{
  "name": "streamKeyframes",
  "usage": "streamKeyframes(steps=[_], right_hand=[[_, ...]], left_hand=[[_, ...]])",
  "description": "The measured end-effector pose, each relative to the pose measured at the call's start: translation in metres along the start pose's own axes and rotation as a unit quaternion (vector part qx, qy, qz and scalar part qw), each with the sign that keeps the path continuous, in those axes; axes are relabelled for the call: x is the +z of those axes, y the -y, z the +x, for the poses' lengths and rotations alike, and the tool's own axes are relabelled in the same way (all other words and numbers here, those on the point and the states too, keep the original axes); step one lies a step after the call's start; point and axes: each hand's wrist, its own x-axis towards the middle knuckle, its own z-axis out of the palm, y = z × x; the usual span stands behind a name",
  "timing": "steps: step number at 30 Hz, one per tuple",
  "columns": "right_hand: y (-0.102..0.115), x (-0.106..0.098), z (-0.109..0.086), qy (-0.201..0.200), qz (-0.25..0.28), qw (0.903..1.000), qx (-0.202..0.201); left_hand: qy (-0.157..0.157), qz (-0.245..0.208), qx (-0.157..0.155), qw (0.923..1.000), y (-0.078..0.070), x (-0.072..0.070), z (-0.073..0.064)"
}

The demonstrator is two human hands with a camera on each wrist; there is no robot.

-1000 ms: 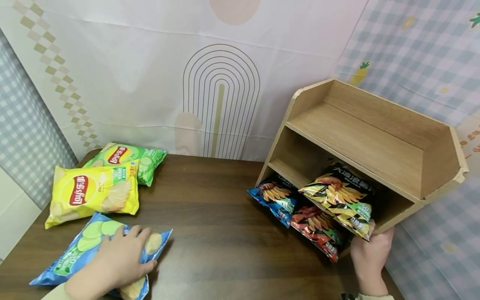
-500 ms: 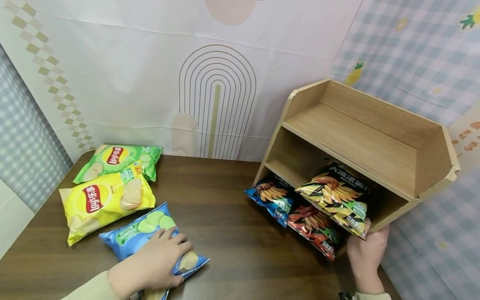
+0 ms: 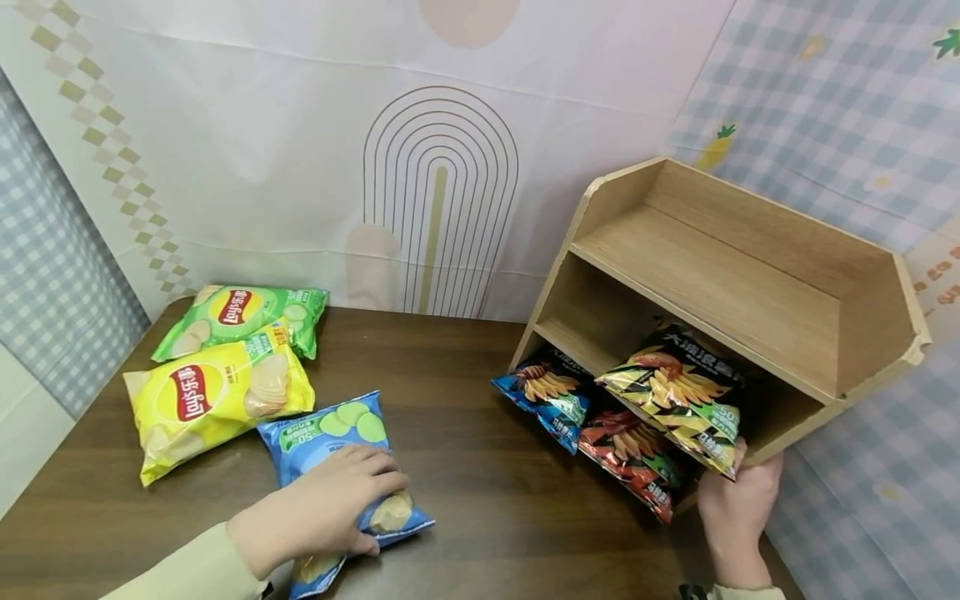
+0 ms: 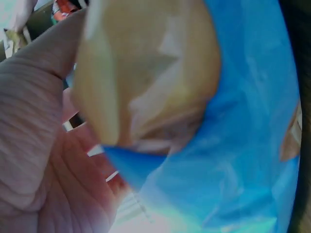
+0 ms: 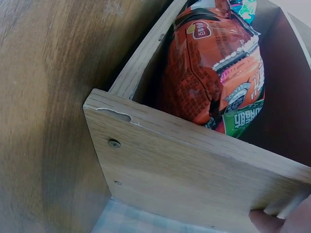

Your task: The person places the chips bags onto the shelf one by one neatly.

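left hand: its grip was grasping the blue bag between the thumb and the fingers.
blue bag: it was over the near part of the table, turned at a slant, in front of the yellow bag and well apart from the shelf. whether it was lifted a little or resting on the wood, i cannot tell.
right hand: it was grasping the lower right side of the shelf. in the right wrist view, only some fingertips could be seen, against the outer face of this side.
shelf, middle level: the black bag lay here toward the right, with its front end leaning out over the edge.
shelf, lower level: here were the dark-blue bag, at the left, and the red bag next to it, both partly out at the front.
table, far left: the yellow bag lay against the green bag, covering a part of its front.
done: three bags were already in the shelf, so i judge the filling was about half complete.
left to do: three bags remained outside, the blue one in hand, the yellow and the green untouched by either hand. the black bag could perhaps need some pushing inward.
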Motion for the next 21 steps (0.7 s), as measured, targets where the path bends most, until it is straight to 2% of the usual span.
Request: streamKeyframes(steps=[3, 5, 6, 7, 9, 10, 12, 15, 21], right_hand=[[0.000, 0.000, 0.000, -0.001, 0.002, 1.0000, -0.003], [-0.001, 0.000, 0.000, 0.000, 0.004, 1.0000, -0.005], [-0.001, 0.000, 0.000, -0.001, 0.003, 1.0000, -0.005], [-0.001, -0.001, 0.001, -0.002, 0.001, 1.0000, -0.005], [-0.001, -0.002, 0.002, -0.002, -0.001, 1.0000, 0.002], [-0.001, -0.002, 0.002, -0.003, -0.003, 1.0000, 0.005], [-0.001, -0.003, 0.002, -0.002, -0.007, 0.9999, 0.014], [-0.001, -0.003, 0.003, 0.002, -0.009, 0.9997, 0.021], [0.000, -0.001, 0.002, 0.009, -0.008, 0.9997, 0.021]], left_hand=[[-0.071, -0.014, -0.035, 0.9968, 0.005, -0.002, -0.011], [-0.118, 0.001, -0.095, 0.9884, 0.009, -0.005, -0.022], [-0.133, 0.010, -0.138, 0.9814, 0.012, -0.007, -0.027], [-0.137, 0.013, -0.184, 0.9732, 0.014, -0.009, -0.032], [-0.112, 0.005, -0.270, 0.9563, 0.019, -0.013, -0.040], [-0.092, -0.004, -0.304, 0.9483, 0.021, -0.014, -0.043], [-0.049, -0.036, -0.347, 0.9359, 0.026, -0.015, -0.047], [-0.012, -0.071, -0.360, 0.9300, 0.031, -0.012, -0.048], [-0.005, -0.100, -0.364, 0.9258, 0.034, -0.003, -0.043]])
